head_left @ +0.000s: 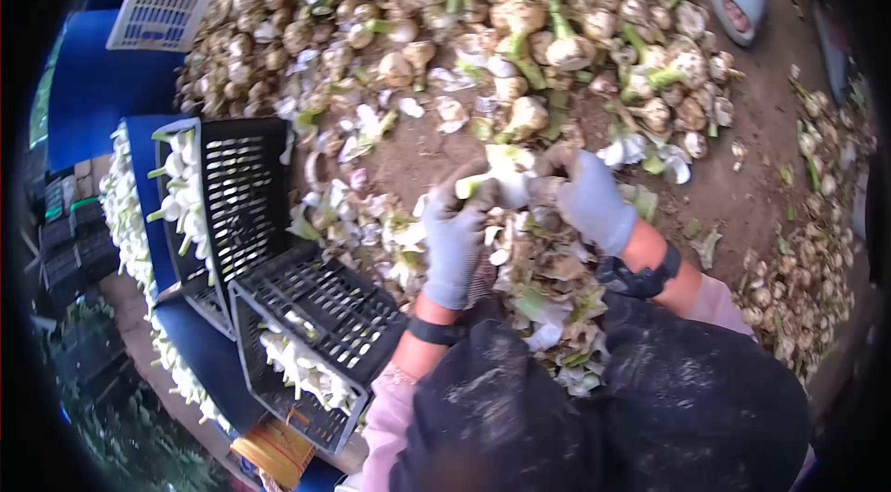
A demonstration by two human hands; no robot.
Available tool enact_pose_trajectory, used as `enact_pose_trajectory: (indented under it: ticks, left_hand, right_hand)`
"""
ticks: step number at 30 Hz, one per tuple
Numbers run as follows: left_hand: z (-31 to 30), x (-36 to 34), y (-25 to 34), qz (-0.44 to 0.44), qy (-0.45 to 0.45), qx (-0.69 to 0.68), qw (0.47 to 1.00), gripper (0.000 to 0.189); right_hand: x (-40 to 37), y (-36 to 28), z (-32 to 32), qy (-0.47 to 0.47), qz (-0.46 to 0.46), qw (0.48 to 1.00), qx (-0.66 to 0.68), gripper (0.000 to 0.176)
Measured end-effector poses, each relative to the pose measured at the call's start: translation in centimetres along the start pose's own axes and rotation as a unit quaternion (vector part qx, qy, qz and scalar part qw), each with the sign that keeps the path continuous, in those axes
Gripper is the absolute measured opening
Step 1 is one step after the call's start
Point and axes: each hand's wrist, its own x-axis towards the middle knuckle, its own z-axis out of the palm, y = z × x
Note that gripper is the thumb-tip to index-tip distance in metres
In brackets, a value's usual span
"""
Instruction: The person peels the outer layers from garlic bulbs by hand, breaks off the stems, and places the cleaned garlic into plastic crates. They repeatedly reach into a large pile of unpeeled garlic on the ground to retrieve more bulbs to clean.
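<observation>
Between my hands is a whitish garlic bulb point(511, 178) with a short green stem stub pointing left. My left hand point(453, 237), in a grey glove with dirty fingertips, is closed around the stem side. On the bulb's right side, my right hand point(589, 198), gloved the same way, has its fingers curled in and pressed against it. Whether the right fingers also pinch a piece of skin is hidden. Loose garlic skins point(557, 306) lie below, between my knees.
A heap of unpeeled garlic point(390, 28) spreads ahead. Black crates point(243, 190) with cleaned white bulbs stand at left, beside a blue sheet point(102, 88) and a white basket point(169, 2). Another person's shoe point(739, 5) is at upper right. More garlic point(803, 297) lies at right.
</observation>
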Motion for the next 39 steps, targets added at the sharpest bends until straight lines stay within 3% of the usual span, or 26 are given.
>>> enact_pose_trajectory:
  ticks: [1, 5, 7, 8, 9, 12, 14, 16, 18, 20, 21, 22, 23, 24, 25, 26, 28, 29, 30, 32, 33, 34, 36, 37, 38, 39]
  left_hand:
    - [-0.6, 0.1, -0.3, 0.051, -0.016, 0.062, 0.997, 0.027]
    - [-1.1, -0.3, 0.4, -0.035, -0.106, -0.081, 0.99, 0.035]
    - [-1.4, -0.6, 0.2, -0.07, -0.146, -0.173, 0.972, 0.035]
    - [-1.6, -0.6, 0.5, -0.096, -0.127, -0.214, 0.964, 0.028]
    - [-1.7, -0.4, 0.5, -0.057, -0.099, -0.261, 0.958, 0.027]
    - [-2.9, 0.6, 0.9, -0.069, -0.018, -0.425, 0.902, 0.036]
    - [-4.0, 1.2, 1.3, -0.094, 0.049, -0.46, 0.882, 0.039]
    - [-6.0, 1.6, -0.2, -0.121, 0.037, -0.547, 0.828, 0.039]
    - [-7.1, 2.0, 0.9, -0.059, 0.093, -0.494, 0.862, 0.037]
    - [-10.7, 2.7, 4.8, 0.078, 0.173, -0.438, 0.879, 0.036]
    - [-13.3, 3.0, 7.9, 0.123, 0.12, -0.568, 0.805, 0.04]
    - [-17.4, 2.6, 9.0, 0.092, -0.138, -0.711, 0.683, 0.049]
    - [-17.2, 1.8, 12.0, 0.129, -0.242, -0.597, 0.754, 0.055]
    - [-17.1, 1.4, 13.2, 0.157, -0.268, -0.565, 0.765, 0.054]
    - [-16.2, 1.4, 13.7, 0.175, -0.196, -0.528, 0.807, 0.052]
    - [-14.4, 1.7, 13.8, 0.191, -0.122, -0.487, 0.844, 0.05]
    - [-7.8, 2.5, 11.2, 0.171, 0.003, -0.274, 0.946, 0.044]
    - [-5.3, 2.8, 9.4, 0.094, -0.013, -0.207, 0.974, 0.041]
    - [-3.5, 3.2, 7.3, 0.02, -0.027, -0.14, 0.99, 0.039]
    - [-1.7, 3.9, 2.8, -0.032, -0.091, -0.026, 0.995, 0.036]
    - [-1.2, 4.0, 1.1, -0.024, -0.111, 0.007, 0.994, 0.037]
    - [-0.7, 3.9, -0.1, -0.014, -0.131, 0.041, 0.99, 0.039]
    - [1.0, 3.0, -0.4, 0.011, -0.118, 0.11, 0.987, 0.053]
    - [1.5, 3.1, -0.6, 0.012, -0.119, 0.108, 0.987, 0.053]
    - [1.9, 3.1, -0.8, 0.123, -0.163, 0.185, 0.961, 0.057]
    - [2.4, 3.1, -0.9, 0.235, -0.203, 0.258, 0.915, 0.061]
  right_hand:
    - [0.0, 0.4, 0.4, 0.03, -0.02, 0.999, 0.009, 0.014]
    - [1.7, 0.6, -1.7, 0.084, 0.021, 0.996, -0.029, 0.013]
    - [1.9, 1.3, -3.7, 0.125, 0.0, 0.974, -0.187, 0.013]
    - [1.4, 1.4, -4.0, 0.092, -0.041, 0.975, -0.196, 0.013]
    - [0.5, 1.1, -3.9, 0.039, -0.028, 0.971, -0.233, 0.013]
    - [-2.2, 1.5, -4.4, -0.076, 0.051, 0.937, -0.338, 0.013]
    - [-2.8, 1.6, -5.4, -0.076, 0.079, 0.938, -0.329, 0.014]
    - [-2.8, 1.0, -6.1, -0.033, 0.12, 0.936, -0.33, 0.02]
    - [-2.8, 0.8, -5.8, -0.02, 0.096, 0.947, -0.306, 0.024]
    - [-2.8, -0.6, -5.1, -0.192, -0.004, 0.952, -0.239, 0.027]
    - [-3.0, -1.1, -4.7, -0.255, -0.079, 0.937, -0.227, 0.029]
    - [-3.3, -1.7, -4.1, -0.316, -0.151, 0.913, -0.211, 0.03]
    - [-2.8, -2.9, -3.6, -0.314, -0.145, 0.913, -0.216, 0.03]
    - [-1.5, -4.5, -3.2, -0.275, -0.098, 0.907, -0.302, 0.029]
    - [0.0, -5.5, -2.9, -0.234, -0.052, 0.892, -0.383, 0.029]
    - [1.7, -3.8, -1.9, -0.133, -0.146, 0.877, -0.438, 0.024]
    - [5.6, -1.6, -0.3, -0.09, -0.283, 0.825, -0.481, 0.029]
    - [6.8, -0.5, 0.5, -0.118, -0.285, 0.786, -0.536, 0.028]
    - [7.4, -0.1, 0.1, -0.118, -0.28, 0.787, -0.537, 0.028]
    - [7.9, 0.6, -0.6, -0.021, -0.289, 0.721, -0.63, 0.017]
    - [7.9, 0.5, -1.6, -0.014, -0.244, 0.734, -0.634, 0.012]
    - [7.8, 0.7, -2.6, 0.005, -0.192, 0.771, -0.607, 0.01]
    - [6.1, 0.7, -4.4, 0.01, -0.058, 0.909, -0.413, 0.015]
    - [5.2, 0.9, -4.9, -0.021, -0.069, 0.955, -0.287, 0.025]
    - [3.5, 1.0, -4.2, -0.061, 0.02, 0.997, 0.032, 0.027]
    - [2.2, -0.4, -4.0, -0.088, 0.09, 0.987, 0.096, 0.026]
